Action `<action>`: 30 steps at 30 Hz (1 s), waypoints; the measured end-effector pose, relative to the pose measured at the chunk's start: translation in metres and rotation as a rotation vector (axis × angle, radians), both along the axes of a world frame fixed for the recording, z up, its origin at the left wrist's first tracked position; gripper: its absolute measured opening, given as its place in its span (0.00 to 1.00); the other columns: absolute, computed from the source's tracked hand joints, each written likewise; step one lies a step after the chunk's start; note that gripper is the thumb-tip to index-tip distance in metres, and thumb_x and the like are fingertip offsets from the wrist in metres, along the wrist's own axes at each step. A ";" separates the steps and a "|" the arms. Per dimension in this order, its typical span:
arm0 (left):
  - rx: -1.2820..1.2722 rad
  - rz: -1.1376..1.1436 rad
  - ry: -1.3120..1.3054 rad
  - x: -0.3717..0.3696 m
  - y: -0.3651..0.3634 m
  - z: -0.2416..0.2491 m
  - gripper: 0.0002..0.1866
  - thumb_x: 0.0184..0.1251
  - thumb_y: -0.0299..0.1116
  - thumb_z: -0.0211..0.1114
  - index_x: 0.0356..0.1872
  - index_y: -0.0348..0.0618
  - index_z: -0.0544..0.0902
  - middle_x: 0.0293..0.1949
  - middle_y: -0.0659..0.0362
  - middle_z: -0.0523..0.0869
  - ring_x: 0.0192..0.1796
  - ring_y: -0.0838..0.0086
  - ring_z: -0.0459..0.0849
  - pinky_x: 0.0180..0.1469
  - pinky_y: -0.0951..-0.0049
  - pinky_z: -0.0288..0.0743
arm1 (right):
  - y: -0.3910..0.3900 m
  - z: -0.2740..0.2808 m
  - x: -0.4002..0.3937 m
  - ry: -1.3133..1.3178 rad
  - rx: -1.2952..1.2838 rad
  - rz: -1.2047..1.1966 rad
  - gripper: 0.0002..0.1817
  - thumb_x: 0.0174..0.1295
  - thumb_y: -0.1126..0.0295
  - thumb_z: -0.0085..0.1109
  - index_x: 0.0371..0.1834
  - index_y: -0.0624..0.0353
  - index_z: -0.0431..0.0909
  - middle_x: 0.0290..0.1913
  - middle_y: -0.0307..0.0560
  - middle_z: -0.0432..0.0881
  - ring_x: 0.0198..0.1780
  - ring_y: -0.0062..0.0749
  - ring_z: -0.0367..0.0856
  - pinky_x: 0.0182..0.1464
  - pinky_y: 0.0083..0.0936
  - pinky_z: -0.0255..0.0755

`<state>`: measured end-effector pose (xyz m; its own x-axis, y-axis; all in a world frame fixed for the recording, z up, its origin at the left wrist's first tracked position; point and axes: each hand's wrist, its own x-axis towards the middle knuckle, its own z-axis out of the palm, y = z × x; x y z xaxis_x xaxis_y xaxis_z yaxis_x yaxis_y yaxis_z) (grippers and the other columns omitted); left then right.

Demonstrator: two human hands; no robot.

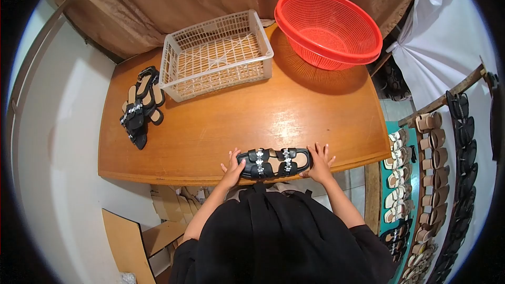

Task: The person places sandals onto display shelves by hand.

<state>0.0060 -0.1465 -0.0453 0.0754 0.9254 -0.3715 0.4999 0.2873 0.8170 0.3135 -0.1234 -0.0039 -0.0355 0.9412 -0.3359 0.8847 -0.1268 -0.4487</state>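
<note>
A pair of black sandals [273,162] with silver-studded straps lies sideways at the near edge of the wooden table [210,126]. My left hand [232,167] holds its left end, fingers spread on the table. At its right end my right hand [320,160] grips the heel side. Another pile of black sandals [140,106] lies at the table's left side, beside the white basket.
A white rectangular plastic basket [215,55] and a round red plastic basket [328,28] stand at the far side of the table. Racks of sandals [426,179] fill the right. Cardboard pieces [142,231] lie on the floor at lower left. Brown curtain behind.
</note>
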 end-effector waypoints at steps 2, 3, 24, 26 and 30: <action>-0.016 -0.013 -0.002 0.004 0.006 0.000 0.36 0.64 0.60 0.37 0.66 0.46 0.49 0.69 0.52 0.45 0.72 0.62 0.31 0.61 0.45 0.12 | -0.005 -0.001 0.000 0.010 0.020 -0.012 0.55 0.20 0.62 0.77 0.62 0.48 0.61 0.68 0.48 0.50 0.71 0.52 0.34 0.61 0.68 0.29; -0.013 0.003 -0.024 0.006 0.011 -0.001 0.36 0.64 0.60 0.39 0.66 0.46 0.49 0.69 0.52 0.46 0.72 0.63 0.33 0.60 0.44 0.12 | -0.003 -0.001 0.000 0.005 0.022 0.001 0.54 0.20 0.62 0.77 0.61 0.47 0.62 0.68 0.47 0.50 0.71 0.51 0.35 0.62 0.68 0.29; 0.154 0.323 -0.153 0.000 -0.004 -0.016 0.14 0.61 0.31 0.55 0.43 0.30 0.76 0.38 0.55 0.81 0.41 0.72 0.78 0.46 0.74 0.70 | -0.001 -0.014 -0.023 0.809 0.167 -0.199 0.46 0.29 0.85 0.62 0.61 0.55 0.58 0.54 0.48 0.70 0.56 0.41 0.69 0.55 0.27 0.63; 0.157 0.283 -0.006 -0.001 -0.005 -0.004 0.15 0.63 0.33 0.55 0.44 0.30 0.76 0.40 0.55 0.81 0.42 0.73 0.77 0.48 0.74 0.69 | -0.004 -0.002 -0.027 1.104 0.082 -0.287 0.46 0.34 0.88 0.57 0.64 0.54 0.56 0.53 0.42 0.71 0.51 0.34 0.72 0.49 0.23 0.69; 0.046 0.345 -0.407 -0.005 -0.005 0.004 0.16 0.66 0.35 0.54 0.47 0.31 0.73 0.41 0.56 0.80 0.43 0.74 0.76 0.49 0.75 0.68 | -0.011 0.002 -0.028 1.557 -0.169 -0.607 0.36 0.47 0.83 0.56 0.63 0.55 0.57 0.49 0.44 0.73 0.46 0.28 0.75 0.45 0.23 0.72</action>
<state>0.0012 -0.1513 -0.0412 -0.1062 0.9364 -0.3344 0.0225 0.3384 0.9407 0.2854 -0.1347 -0.0021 -0.0791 0.9018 -0.4249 -0.5498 -0.3950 -0.7360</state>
